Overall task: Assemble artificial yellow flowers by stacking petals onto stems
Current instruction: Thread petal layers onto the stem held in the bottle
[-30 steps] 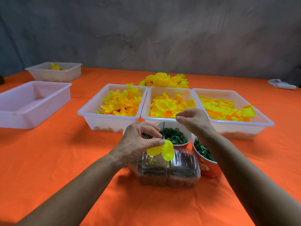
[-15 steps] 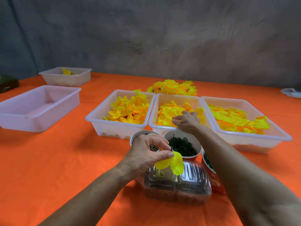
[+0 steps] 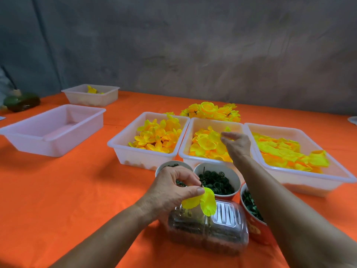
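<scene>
My left hand (image 3: 172,188) pinches a thin dark stem with a yellow petal piece (image 3: 204,202) on it, above a clear plastic box (image 3: 222,229). My right hand (image 3: 236,145) reaches over the middle white tray (image 3: 185,149) of yellow-orange petals (image 3: 205,145), fingers bent down toward the petals; whether it holds one I cannot tell. A left tray (image 3: 123,149) holds smaller yellow flower pieces (image 3: 158,135). A right tray (image 3: 316,182) holds flat yellow petals (image 3: 284,151). Finished yellow flowers (image 3: 210,111) lie in a pile behind the trays.
Paper cups of dark green rings (image 3: 217,180) stand between the trays and the clear box, with a red cup (image 3: 253,227) at the right. A large white tray (image 3: 54,128) and a smaller one (image 3: 90,95) sit at the left on the orange tablecloth (image 3: 67,190).
My right hand has moved away from the cups and forward over the middle tray of petals. My left hand keeps the stem and petal in about the same place.
</scene>
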Tool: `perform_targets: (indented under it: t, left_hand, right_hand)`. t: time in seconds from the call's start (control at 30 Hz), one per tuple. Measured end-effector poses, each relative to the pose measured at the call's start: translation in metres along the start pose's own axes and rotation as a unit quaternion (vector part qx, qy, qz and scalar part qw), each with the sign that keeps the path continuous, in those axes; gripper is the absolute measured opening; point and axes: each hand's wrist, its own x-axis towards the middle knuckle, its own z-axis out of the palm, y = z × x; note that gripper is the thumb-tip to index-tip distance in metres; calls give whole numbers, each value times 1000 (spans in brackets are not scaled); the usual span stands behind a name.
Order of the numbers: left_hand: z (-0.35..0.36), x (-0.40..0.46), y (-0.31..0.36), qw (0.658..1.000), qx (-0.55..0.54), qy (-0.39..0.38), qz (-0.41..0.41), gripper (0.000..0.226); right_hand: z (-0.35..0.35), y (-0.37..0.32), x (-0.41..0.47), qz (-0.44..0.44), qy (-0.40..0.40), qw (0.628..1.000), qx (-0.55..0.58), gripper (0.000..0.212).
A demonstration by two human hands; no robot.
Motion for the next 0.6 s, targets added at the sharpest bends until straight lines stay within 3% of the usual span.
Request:
perform_targets:
  t: [0.17,0.43,0.6]
  left_hand:
    - [0,-1,1,1000,1,-2,-1,25]
    - [-1,-2,-2,1000,-10,-17,-9,23]
    - [-3,2,-2,999,-12,-37,-10,25]
  right_hand:
    - [-13,-6,-4,53,46,979,192,30]
    - [-11,4,-7,115,78,975,173,51]
    - [-19,-4,-14,112,48,962,243,13]
